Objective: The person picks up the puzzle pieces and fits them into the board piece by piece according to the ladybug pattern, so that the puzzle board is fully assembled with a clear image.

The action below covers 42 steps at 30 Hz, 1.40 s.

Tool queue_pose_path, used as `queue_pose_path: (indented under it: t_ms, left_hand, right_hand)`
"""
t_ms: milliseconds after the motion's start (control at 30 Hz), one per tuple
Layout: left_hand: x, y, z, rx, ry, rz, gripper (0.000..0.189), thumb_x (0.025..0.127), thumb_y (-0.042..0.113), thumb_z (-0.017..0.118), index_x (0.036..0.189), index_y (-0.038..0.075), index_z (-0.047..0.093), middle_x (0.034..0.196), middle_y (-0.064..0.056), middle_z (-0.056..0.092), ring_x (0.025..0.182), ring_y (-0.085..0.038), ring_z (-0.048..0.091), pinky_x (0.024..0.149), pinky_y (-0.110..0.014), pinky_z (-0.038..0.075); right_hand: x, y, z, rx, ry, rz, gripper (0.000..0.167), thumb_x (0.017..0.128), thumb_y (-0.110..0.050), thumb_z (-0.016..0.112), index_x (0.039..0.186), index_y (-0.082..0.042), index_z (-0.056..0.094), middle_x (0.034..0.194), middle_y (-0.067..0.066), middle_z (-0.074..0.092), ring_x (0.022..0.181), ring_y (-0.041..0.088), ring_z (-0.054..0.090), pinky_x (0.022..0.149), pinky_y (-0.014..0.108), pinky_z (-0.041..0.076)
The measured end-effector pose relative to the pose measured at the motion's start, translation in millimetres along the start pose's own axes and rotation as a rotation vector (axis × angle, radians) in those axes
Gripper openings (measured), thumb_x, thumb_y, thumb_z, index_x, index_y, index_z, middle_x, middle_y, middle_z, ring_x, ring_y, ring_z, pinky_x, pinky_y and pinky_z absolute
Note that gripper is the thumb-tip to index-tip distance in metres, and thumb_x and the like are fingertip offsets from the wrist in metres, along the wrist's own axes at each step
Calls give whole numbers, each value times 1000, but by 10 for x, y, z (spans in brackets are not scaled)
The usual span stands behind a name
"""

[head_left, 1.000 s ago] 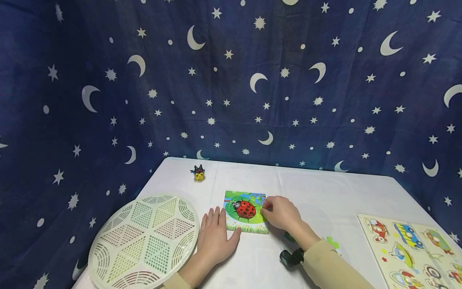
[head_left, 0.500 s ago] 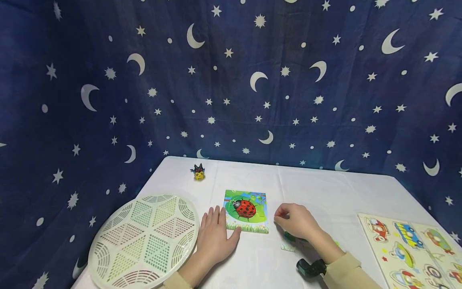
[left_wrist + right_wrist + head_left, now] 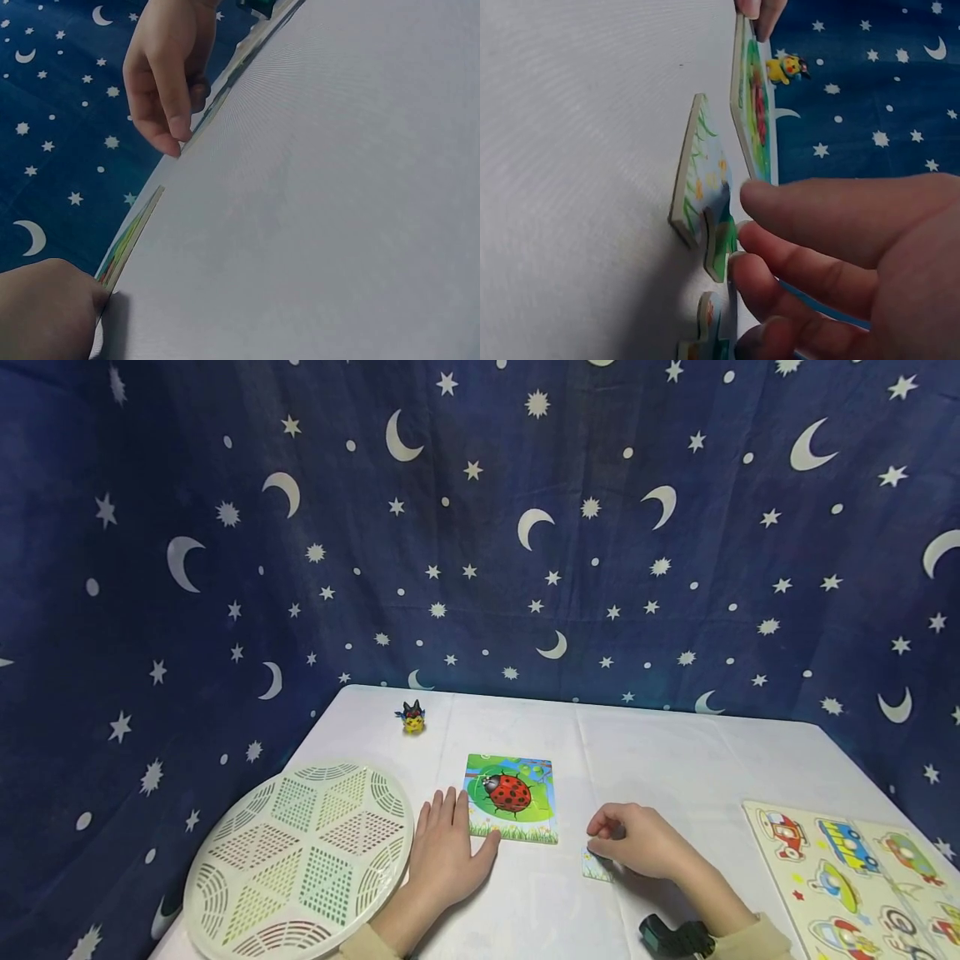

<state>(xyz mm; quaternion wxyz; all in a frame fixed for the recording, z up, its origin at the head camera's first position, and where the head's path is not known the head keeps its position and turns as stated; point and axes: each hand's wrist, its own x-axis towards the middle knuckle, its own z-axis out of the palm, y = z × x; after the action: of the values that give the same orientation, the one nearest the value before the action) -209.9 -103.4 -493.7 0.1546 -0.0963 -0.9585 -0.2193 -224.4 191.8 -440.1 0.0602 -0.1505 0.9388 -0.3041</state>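
Note:
A square ladybug jigsaw puzzle (image 3: 512, 797) lies on the white table. My left hand (image 3: 448, 852) rests beside its left edge with fingers straight, the thumb at the lower left corner. To the right of the puzzle, my right hand (image 3: 637, 839) is over a loose puzzle piece (image 3: 596, 865) with grass and flowers on it. In the right wrist view, the thumb and fingertips are apart, right at the piece's green tab, and the piece (image 3: 705, 161) lies on the table. Part of another puzzle piece (image 3: 703, 330) shows closer to the camera.
A round patterned plastic lattice tray (image 3: 300, 860) stands at the left. On the right lies a wooden peg puzzle board (image 3: 847, 885) with vehicle pictures. A small yellow and black figurine (image 3: 412, 717) stands at the back left. Behind the table hangs a dark blue star-and-moon curtain (image 3: 480, 527).
My right hand has left the puzzle's right edge and moved right and nearer to me, over the loose puzzle piece. The left hand has stayed in place.

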Motion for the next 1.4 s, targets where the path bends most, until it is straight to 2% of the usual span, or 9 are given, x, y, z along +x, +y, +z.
queue_pose_path:
  t_ms: [133,367,533,667,900,1133,1400]
  left_hand:
    - [-4,-1,-7,1,-6,-5,78,96,51,59,145,-9,49,149,-30,47,144,-47,36,120,-57,23]
    - [1,3,-14,-7,-1,-7,80,95,50,61,145,-12,47,149,-31,46,144,-47,36,120,-57,22]
    - [5,4,1,-5,0,6,78,95,49,62,143,-12,48,148,-31,47,143,-48,37,119,-57,24]
    - [4,2,0,-6,3,8,79,95,49,62,143,-12,49,148,-32,47,143,-49,37,119,-58,24]
    - [-10,-4,-18,-14,-15,-3,79,95,49,62,143,-12,49,148,-32,46,143,-49,35,120,-57,23]
    - [-20,-4,-28,-16,-7,3,79,95,49,62,143,-12,49,148,-32,47,143,-49,36,119,-58,24]
    - [0,3,-31,-20,-16,-1,80,96,50,60,144,-13,48,149,-32,46,144,-48,35,120,-57,22]
  right_hand:
    - [-54,-10,-19,4,-31,23,27,81,-29,87,95,-16,69,83,-6,59,72,15,49,64,31,41]
    - [-73,-54,-23,-9,-53,99,45,68,-32,96,98,-16,67,88,-5,59,83,17,52,75,38,44]
    - [-81,-37,8,-11,-51,130,51,62,-29,99,98,-16,66,87,-4,57,82,17,51,75,38,43]
    - [-72,-17,31,-12,-50,138,52,61,-29,100,97,-16,65,87,-3,57,82,17,51,74,36,43]
    - [-74,0,45,5,-32,52,54,60,-28,100,98,-17,63,89,-5,58,83,17,51,73,35,44]
    - [-112,-22,81,112,-42,-18,55,64,-20,97,104,-16,59,94,0,59,65,18,55,53,31,52]
    - [-110,-65,80,109,-51,-33,57,69,-18,95,110,-19,57,97,1,64,63,16,58,53,31,52]
